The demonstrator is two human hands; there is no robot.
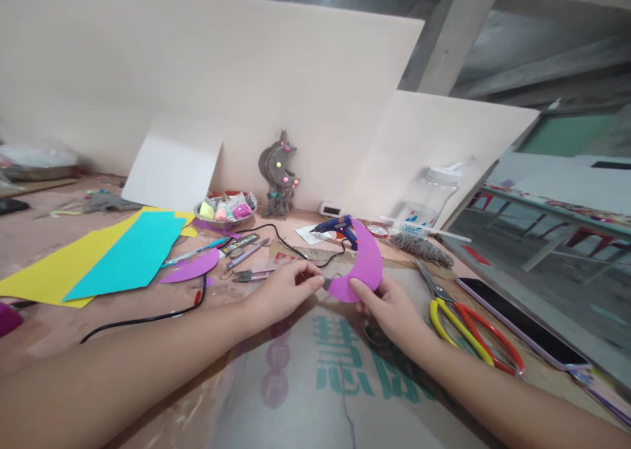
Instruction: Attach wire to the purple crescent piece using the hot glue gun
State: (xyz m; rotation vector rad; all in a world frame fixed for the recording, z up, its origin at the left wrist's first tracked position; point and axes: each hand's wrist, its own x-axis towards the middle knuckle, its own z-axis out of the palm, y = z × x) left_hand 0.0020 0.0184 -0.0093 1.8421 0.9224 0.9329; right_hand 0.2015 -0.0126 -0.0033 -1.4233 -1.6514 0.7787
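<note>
My right hand [387, 304] grips a purple paper crescent [369, 261] near its lower curve, thumb on the front. At the crescent's lower left tip is a small band of grey yarn [327, 283]. There my left hand [298, 284] is closed in a pinch on the yarn; its fingertips partly hide the hold. A thin grey strand [348, 403] trails down over the printed plastic sheet [276, 409] below my hands. Behind the crescent lies a blue glue gun [335, 225], partly covered by it.
Scissors [468, 330] and a phone [522, 321] lie at the right, near a grey yarn bundle [421, 248] and a clear bottle [434, 196]. Yellow [93, 255] and blue paper [131, 258] lie left. A yarn-covered moon ornament [279, 166] stands behind. A black cord [148, 317] crosses the table.
</note>
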